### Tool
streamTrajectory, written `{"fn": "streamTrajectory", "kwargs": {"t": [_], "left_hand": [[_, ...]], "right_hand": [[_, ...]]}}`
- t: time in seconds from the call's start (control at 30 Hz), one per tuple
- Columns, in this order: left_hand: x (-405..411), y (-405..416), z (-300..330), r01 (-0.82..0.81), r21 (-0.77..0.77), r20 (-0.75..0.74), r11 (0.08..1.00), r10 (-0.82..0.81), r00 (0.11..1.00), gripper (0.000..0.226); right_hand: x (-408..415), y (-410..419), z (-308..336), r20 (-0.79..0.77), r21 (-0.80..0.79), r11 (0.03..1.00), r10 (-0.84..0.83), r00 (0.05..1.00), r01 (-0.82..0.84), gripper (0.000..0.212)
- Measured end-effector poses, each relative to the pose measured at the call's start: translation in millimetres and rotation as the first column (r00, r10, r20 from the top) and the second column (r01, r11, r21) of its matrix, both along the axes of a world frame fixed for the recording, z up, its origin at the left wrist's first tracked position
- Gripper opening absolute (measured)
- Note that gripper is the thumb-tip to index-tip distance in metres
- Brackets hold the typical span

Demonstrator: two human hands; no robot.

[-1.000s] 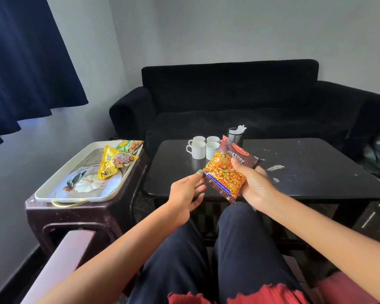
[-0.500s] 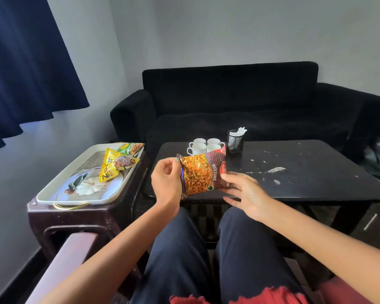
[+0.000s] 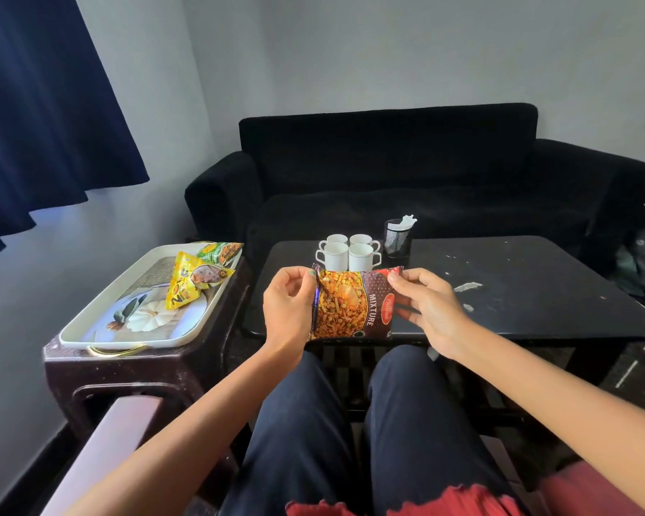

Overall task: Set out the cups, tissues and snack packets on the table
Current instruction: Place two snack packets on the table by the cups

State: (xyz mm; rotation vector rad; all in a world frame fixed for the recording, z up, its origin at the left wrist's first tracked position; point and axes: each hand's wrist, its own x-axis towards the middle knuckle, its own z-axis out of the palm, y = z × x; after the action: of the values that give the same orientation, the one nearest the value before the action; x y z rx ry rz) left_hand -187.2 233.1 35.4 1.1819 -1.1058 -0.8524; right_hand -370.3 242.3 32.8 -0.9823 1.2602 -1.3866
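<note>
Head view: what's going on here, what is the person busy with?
A seated person holds a mixture snack packet in front of the black table, the left hand pinching one top corner and the right hand the other. Four white cups and a mesh tissue holder stand on the table. Two more packets lie on the white tray on the side stool.

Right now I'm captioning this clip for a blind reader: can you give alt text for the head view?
Both hands, left hand and right hand, pinch the top corners of a Mixture snack packet over the near edge of a black table. Four white cups and a mesh tissue holder stand behind it; two snack packets lie on a tray at left.
</note>
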Motion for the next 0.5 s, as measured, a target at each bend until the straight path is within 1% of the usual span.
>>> {"fn": "streamTrajectory", "kwargs": {"t": [0.17,0.33,0.4,0.5], "left_hand": [[0.4,-3.5,5.4,0.022,0.052,-0.118,0.998,-0.015,0.993,0.01],[-1.6,-4.9,6.4,0.033,0.127,-0.214,0.991,-0.005,0.977,0.013],[-2.1,-4.5,4.8,0.049,0.165,-0.239,0.985,-0.008,0.971,0.015],[-0.2,-5.2,-0.3,0.081,0.204,-0.244,0.976,-0.029,0.969,0.015]], "right_hand": [[-0.3,-3.6,1.3,0.082,0.033,0.996,-0.089,0.993,0.086,0.019],[3.7,-5.6,0.6,0.19,0.084,0.99,-0.125,0.974,0.11,0.017],[4.4,-4.6,0.7,0.198,0.078,0.991,-0.119,0.973,0.106,0.014],[4.2,-2.9,3.4,0.166,0.022,0.996,-0.09,0.982,0.088,0.015]]}}
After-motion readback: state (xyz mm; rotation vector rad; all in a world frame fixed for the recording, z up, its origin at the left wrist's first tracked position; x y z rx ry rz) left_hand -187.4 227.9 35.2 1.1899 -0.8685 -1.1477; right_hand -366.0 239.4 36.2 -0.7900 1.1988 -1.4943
